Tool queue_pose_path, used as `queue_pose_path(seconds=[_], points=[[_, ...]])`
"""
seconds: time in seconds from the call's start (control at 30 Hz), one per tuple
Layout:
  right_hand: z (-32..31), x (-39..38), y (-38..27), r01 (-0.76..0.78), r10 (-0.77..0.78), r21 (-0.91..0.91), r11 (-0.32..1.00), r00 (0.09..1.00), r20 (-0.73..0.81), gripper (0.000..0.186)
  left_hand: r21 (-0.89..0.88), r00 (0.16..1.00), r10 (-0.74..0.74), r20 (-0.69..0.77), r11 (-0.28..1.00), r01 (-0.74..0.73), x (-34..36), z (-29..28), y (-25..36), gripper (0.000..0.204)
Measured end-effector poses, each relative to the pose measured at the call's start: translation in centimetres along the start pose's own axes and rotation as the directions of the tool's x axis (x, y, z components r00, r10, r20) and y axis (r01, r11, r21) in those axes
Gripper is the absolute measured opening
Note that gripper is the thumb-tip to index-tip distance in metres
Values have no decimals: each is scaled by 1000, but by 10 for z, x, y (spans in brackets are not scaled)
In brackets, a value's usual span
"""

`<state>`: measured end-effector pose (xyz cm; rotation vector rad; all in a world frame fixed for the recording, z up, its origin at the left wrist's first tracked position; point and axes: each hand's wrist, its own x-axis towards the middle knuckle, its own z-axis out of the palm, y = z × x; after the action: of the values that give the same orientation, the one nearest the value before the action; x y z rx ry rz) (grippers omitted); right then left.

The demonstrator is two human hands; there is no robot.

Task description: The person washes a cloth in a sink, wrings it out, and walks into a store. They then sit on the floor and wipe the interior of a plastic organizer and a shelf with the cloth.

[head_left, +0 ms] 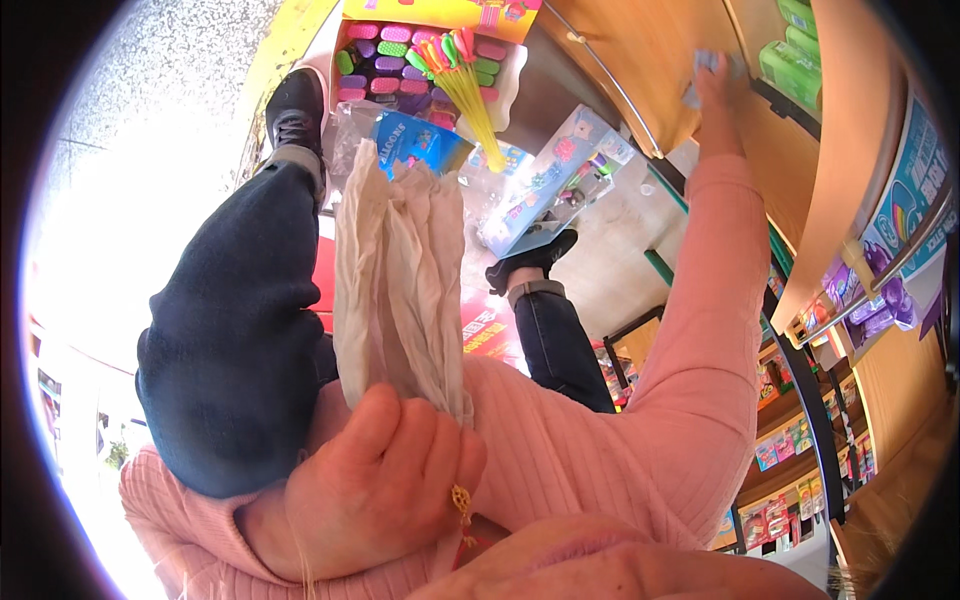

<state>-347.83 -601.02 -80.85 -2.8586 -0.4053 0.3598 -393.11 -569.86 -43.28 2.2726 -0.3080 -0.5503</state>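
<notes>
I see my left hand [375,480] clenched around a crumpled white cloth [398,290] held up near my chest, while my right hand [715,85] presses a small pale rag [705,68] against the wooden shelf [650,50].

A box of colourful brushes [400,65] sits beside boxed toys [555,175].

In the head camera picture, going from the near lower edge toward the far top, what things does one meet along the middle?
Left hand gripping a bunch of white crumpled bags → blue packet → yellow sticks with coloured tips → box of coloured brushes. The right hand presses a cloth on the wooden shelf, far right.
</notes>
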Motion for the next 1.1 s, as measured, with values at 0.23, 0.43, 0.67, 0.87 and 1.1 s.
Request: queue_pose_path(seconds=[0.23, 0.43, 0.67, 0.87, 1.1], points=[[2, -77, 56, -106, 102, -31, 994, 988, -115, 58, -12, 1000, 8, -27, 1000, -9, -5, -4, 0, 11], [3, -138, 38, -232, 234, -111, 966, 972, -1, 64, -2, 994, 76, -74, 997, -76, -15, -8, -1, 11], [-24, -89, -16, -244, 249, 116, 963, 968, -26, 61, 25, 986, 134, -103, 991, -132, -28, -5, -10, 10], [20, -47, -270, 772, -688, 251, 583, 634, -353, 45, 46, 990, 108, -96, 994, -104, -20, -9, -15, 11], [76, -3, -274, 576, -592, -217, 788, 806, -10, 48, 32, 997, 9, -71, 999, -7, -5, -2, -14, 11]])
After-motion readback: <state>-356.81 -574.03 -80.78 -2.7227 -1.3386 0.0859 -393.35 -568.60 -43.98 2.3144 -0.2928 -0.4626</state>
